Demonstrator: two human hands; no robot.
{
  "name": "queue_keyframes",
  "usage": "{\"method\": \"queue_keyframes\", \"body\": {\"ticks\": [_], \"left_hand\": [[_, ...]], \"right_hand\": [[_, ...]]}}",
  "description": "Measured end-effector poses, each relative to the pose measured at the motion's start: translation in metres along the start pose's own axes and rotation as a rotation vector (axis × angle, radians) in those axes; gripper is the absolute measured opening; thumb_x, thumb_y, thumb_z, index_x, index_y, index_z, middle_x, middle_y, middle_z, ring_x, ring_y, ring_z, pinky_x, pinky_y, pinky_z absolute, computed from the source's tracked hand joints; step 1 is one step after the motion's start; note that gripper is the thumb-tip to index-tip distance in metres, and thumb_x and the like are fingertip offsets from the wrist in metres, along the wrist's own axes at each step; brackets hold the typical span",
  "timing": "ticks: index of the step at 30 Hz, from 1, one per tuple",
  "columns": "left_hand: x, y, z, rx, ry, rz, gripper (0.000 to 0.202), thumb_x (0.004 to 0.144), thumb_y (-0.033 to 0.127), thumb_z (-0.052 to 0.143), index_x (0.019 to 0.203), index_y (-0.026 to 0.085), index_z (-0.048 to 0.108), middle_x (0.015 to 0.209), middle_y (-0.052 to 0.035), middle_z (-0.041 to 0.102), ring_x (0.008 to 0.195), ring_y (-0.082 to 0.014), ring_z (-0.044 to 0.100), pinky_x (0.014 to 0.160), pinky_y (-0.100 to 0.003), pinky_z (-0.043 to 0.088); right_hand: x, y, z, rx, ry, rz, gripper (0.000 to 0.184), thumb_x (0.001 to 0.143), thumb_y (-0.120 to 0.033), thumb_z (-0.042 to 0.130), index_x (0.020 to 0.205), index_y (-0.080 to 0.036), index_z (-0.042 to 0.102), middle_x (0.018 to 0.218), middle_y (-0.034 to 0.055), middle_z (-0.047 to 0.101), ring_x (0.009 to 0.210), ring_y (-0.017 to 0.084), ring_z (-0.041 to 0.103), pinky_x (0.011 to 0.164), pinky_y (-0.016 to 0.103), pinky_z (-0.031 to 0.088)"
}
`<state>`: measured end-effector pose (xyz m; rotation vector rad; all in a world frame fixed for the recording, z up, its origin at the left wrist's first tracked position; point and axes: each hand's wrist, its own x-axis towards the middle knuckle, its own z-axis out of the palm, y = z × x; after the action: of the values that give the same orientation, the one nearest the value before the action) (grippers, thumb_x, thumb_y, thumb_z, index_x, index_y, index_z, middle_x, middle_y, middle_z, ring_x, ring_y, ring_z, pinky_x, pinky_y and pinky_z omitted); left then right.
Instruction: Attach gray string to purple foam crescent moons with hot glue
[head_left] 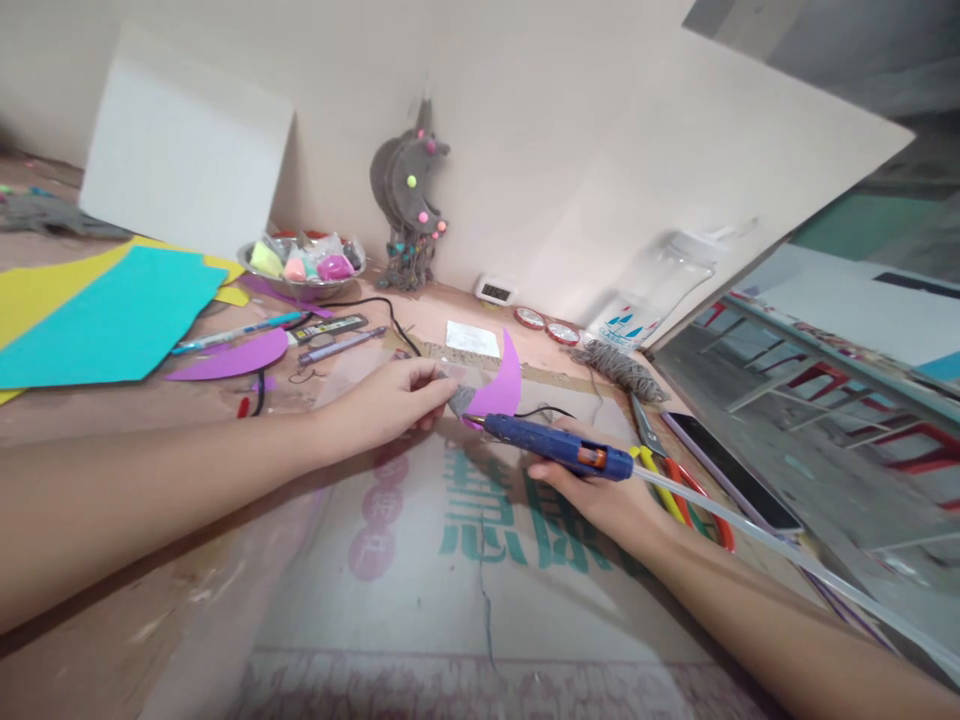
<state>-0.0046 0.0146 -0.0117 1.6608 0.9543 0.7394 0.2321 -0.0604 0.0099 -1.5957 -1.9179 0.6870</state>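
My left hand (409,397) pinches a purple crescent cutout (504,380) by its near tip, which is wrapped in grey yarn (461,401). In my right hand (581,480) is a blue hot glue gun (551,440), with a long clear glue stick (757,538) running out of its back. The gun's nozzle points left and is at the lower edge of the crescent, close to the grey part; whether it touches cannot be made out. Beneath both hands lies a printed plastic sheet (420,600), with a loose yarn strand (486,605) on it.
Scissors (679,490), a phone (731,470), a yarn bundle (626,370) and a clear bottle (652,290) stand or lie at right. Coloured sheets (120,320), pens (341,345) and a bowl of clay packets (300,285) are at left. A grey moon ornament (409,190) is against the wall.
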Motion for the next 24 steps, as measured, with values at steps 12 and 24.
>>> {"method": "queue_keyframes", "body": {"ticks": [12, 24], "left_hand": [[0.0001, 0.0004, -0.0003, 0.009, 0.000, 0.003, 0.028, 0.086, 0.041, 0.045, 0.067, 0.019, 0.045, 0.053, 0.0055, 0.048, 0.042, -0.0064, 0.041, 0.039, -0.018, 0.028], [-0.0051, 0.0069, 0.0006, 0.052, 0.016, -0.006, 0.031, 0.086, 0.042, 0.045, 0.066, 0.019, 0.042, 0.053, 0.0055, 0.047, 0.040, -0.0053, 0.039, 0.037, -0.017, 0.027]], "right_hand": [[0.0006, 0.0008, -0.0015, -0.011, -0.017, -0.033, 0.027, 0.075, -0.046, 0.064, 0.072, -0.022, 0.052, 0.064, -0.0030, 0.054, 0.059, 0.015, 0.052, 0.053, 0.027, 0.044], [0.0010, 0.0049, -0.0009, -0.017, -0.003, -0.013, 0.022, 0.076, -0.043, 0.063, 0.074, -0.024, 0.054, 0.066, -0.0028, 0.060, 0.062, 0.017, 0.058, 0.056, 0.028, 0.048]]}}
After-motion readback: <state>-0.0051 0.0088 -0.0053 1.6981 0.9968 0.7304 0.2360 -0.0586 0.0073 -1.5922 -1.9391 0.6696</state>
